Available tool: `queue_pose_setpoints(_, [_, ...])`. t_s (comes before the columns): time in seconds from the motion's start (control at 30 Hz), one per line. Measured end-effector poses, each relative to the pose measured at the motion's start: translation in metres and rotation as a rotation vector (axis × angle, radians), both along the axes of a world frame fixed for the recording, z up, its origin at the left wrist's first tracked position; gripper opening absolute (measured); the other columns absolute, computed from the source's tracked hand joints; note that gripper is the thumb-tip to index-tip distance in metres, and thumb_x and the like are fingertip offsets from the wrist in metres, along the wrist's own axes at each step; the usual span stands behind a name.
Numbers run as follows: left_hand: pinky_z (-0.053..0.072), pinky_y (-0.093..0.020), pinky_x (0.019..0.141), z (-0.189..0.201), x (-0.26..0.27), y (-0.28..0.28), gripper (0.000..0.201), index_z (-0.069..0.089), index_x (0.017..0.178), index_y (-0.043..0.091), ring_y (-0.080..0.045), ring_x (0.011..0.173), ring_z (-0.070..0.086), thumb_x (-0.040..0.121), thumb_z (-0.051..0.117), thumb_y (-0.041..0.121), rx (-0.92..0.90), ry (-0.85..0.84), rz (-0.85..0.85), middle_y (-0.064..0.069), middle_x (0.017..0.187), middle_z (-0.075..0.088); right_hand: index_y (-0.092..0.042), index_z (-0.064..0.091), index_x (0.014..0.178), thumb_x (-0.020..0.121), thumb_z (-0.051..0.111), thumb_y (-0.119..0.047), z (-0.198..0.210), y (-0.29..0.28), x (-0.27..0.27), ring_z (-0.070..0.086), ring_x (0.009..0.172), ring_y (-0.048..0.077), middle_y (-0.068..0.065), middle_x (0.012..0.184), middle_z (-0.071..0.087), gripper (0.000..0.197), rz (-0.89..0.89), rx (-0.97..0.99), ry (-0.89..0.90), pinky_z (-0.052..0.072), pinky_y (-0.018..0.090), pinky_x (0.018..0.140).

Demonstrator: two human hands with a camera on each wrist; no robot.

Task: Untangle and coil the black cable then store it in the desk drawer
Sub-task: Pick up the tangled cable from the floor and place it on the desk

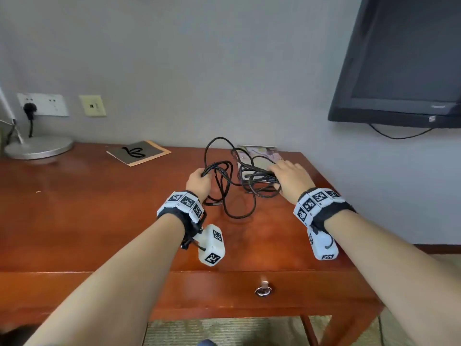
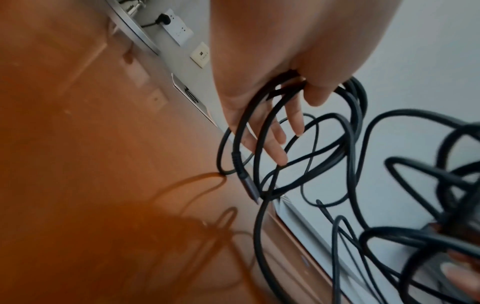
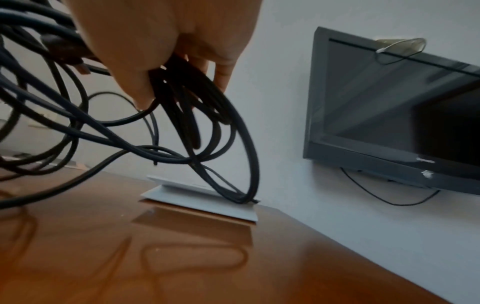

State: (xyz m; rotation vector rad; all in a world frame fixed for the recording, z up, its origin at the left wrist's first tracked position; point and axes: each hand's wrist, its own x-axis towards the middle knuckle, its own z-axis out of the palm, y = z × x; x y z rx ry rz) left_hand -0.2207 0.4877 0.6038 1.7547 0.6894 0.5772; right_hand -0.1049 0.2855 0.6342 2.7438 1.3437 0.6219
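Two hands holding a tangled black cable (image 1: 232,186) above the wooden worktop (image 1: 99,208).

Left hand (image 1: 199,182) closed around several loops at the left part of the tangle, thumb pressing strands into the palm, other fingers (image 2: 279,135) more straight; one plug end (image 2: 245,181) hanging just under this hand. Right hand (image 1: 290,177) gripping a thick bundle of loops at the right part, fingers (image 3: 140,82) curled around the strands. Lower loops touching the worktop between the hands, one tall loop standing up toward the far wall. White stand (image 3: 200,197) at the far edge, under the right bundle, some loops touching it. Drawer (image 1: 249,290) with ring handle (image 1: 263,290) at the near front, closed. Dark booklet (image 1: 138,153) and lamp base (image 1: 38,147) far left, black screen (image 1: 404,61) on the wall at right.
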Motion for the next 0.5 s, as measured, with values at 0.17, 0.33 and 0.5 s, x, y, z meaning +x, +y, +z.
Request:
queue_pose_setpoints(0.17, [0.045, -0.033, 0.073, -0.018, 0.000, 0.025, 0.019, 0.056, 0.088, 0.014, -0.028, 0.082, 0.058, 0.097, 0.044, 0.026, 0.052, 0.102, -0.068, -0.012, 0.086, 0.061, -0.016, 0.044, 0.126, 0.086, 0.057, -0.009, -0.030, 0.036, 0.019, 0.047, 0.118, 0.025, 0.004, 0.124, 0.052, 0.043, 0.026, -0.132, 0.062, 0.036, 0.035, 0.095])
queue_pose_setpoints(0.33, [0.050, -0.031, 0.067, -0.038, 0.012, 0.046, 0.031, 0.057, 0.094, 0.007, -0.029, 0.072, 0.065, 0.099, 0.038, 0.031, -0.051, 0.157, -0.056, -0.013, 0.086, 0.064, -0.016, 0.039, 0.131, 0.090, 0.055, -0.021, -0.042, 0.059, 0.041, 0.046, 0.120, 0.028, 0.007, 0.130, 0.050, 0.044, 0.019, -0.247, 0.172, 0.040, 0.040, 0.097])
queue_pose_setpoints(0.5, [0.040, -0.017, 0.046, -0.045, 0.025, 0.059, 0.034, 0.056, 0.092, 0.007, -0.011, 0.053, 0.051, 0.100, 0.035, 0.033, -0.032, 0.232, -0.050, -0.002, 0.066, 0.052, -0.019, 0.035, 0.135, 0.090, 0.056, -0.020, -0.049, 0.073, 0.052, 0.043, 0.123, 0.027, 0.004, 0.132, 0.049, 0.050, 0.011, -0.336, 0.165, 0.038, 0.040, 0.099])
